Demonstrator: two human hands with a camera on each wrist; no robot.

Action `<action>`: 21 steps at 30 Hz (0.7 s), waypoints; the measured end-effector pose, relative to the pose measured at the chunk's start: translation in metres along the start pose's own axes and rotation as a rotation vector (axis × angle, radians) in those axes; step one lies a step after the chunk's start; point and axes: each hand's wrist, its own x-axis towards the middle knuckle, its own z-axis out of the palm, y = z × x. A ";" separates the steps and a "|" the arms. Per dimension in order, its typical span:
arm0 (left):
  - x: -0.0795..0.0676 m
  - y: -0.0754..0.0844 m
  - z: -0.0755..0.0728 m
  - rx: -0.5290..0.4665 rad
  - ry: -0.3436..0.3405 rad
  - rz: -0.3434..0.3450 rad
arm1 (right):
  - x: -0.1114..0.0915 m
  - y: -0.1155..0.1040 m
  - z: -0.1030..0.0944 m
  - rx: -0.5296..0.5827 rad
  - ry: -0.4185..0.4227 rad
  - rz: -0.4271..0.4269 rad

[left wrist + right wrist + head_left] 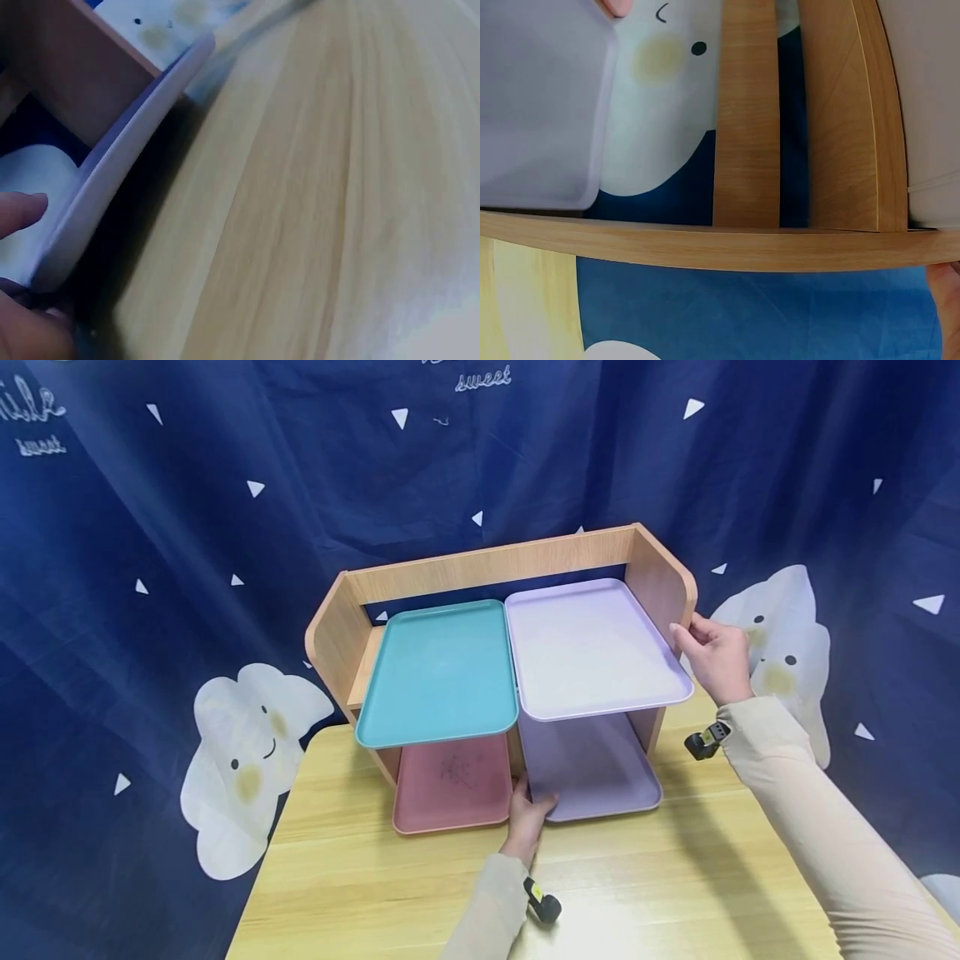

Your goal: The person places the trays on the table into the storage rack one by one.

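Note:
A two-level wooden shelf (491, 562) holds a teal tray (442, 672) and a pale lavender tray (600, 647) on top. Below them lie a pink tray (453, 785) and a purple tray (596, 768). With its thumb above the rim and fingers beneath, my left hand (527, 814) pinches the front left corner of the purple tray; in the left wrist view that tray's rim (127, 157) has a dark gap under it. My right hand (717, 658) grips the front edge of the shelf's right side panel (705, 247). Its fingers are partly hidden behind the panel.
The shelf stands on a light wooden table (352, 868), and the trays' fronts jut out past it. Behind hangs a dark blue curtain (360, 468) with white triangles and clouds. Each wrist wears a small black camera (703, 743).

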 end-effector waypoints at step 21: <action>-0.021 0.051 -0.046 0.150 -0.142 0.106 | -0.007 0.021 -0.007 0.006 -0.099 0.029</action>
